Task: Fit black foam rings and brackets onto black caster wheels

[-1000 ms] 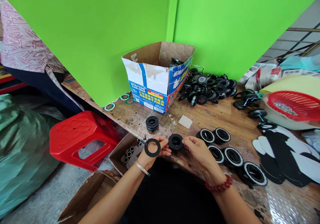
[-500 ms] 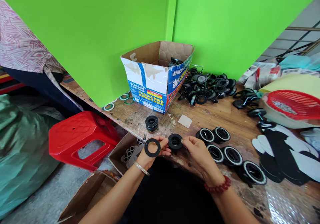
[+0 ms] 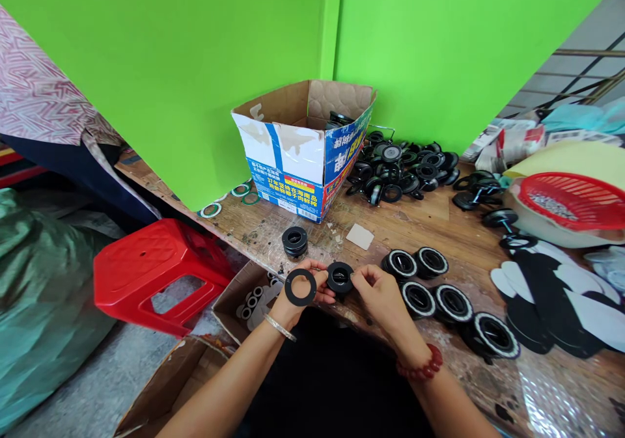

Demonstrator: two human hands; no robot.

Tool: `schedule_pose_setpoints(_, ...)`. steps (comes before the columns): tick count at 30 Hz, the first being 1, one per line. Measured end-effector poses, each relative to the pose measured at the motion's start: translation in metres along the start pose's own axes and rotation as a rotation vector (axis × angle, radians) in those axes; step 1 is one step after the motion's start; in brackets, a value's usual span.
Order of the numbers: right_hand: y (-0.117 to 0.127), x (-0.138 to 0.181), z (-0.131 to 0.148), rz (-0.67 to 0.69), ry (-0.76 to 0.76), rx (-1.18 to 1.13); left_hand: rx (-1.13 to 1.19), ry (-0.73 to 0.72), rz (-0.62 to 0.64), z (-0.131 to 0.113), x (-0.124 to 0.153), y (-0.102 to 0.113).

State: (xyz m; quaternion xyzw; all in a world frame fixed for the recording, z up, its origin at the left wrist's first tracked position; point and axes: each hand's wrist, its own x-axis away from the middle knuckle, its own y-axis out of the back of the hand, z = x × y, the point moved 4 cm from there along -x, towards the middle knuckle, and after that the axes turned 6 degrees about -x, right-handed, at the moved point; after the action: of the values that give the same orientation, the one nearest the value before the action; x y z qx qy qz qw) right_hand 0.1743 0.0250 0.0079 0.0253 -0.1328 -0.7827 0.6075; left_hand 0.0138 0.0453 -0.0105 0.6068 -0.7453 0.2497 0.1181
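My left hand is closed on the left side of a round black plastic part with a central opening. A flat black ring hangs over the back of that hand, near the thumb. Thumb and index finger of my right hand are pressed together at the part's right edge; the exact contact is partly hidden. Just beyond my left hand, a short stack of similar black parts stands on the table. To the right of my right hand sit several black parts with white fuzzy-looking rings.
A blue and white cardboard box stands against the green wall, beside a heap of black wheel-like parts. A red basket and black and white flat pieces lie right. A red stool and open carton are left.
My right fingers have shifted slightly along the edge of the round black part and curled more. The view has turned a little; the held part stays between my hands.
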Motion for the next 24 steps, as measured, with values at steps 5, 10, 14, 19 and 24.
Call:
schedule_pose_setpoints(5, 0.002, 0.002, 0.015, 0.041, 0.25, 0.349, -0.024, 0.024, 0.006, 0.0, -0.003, -0.001)
schedule_pose_setpoints(10, 0.011, -0.005, 0.01, 0.132, 0.129, 0.299, -0.034, 0.028, 0.019, -0.003, -0.002, -0.001)
schedule_pose_setpoints(14, 0.002, -0.015, 0.005, 0.223, -0.052, 0.157, -0.034, 0.013, 0.047, -0.003, -0.002, 0.0)
schedule_pose_setpoints(19, -0.017, -0.035, 0.01, 0.191, -0.072, 0.24, -0.037, -0.006, 0.079, -0.001, -0.004, 0.002)
schedule_pose_setpoints(24, -0.017, -0.028, 0.016, 0.125, 0.034, 0.44, -0.017, -0.048, 0.057, -0.001, -0.004, 0.004)
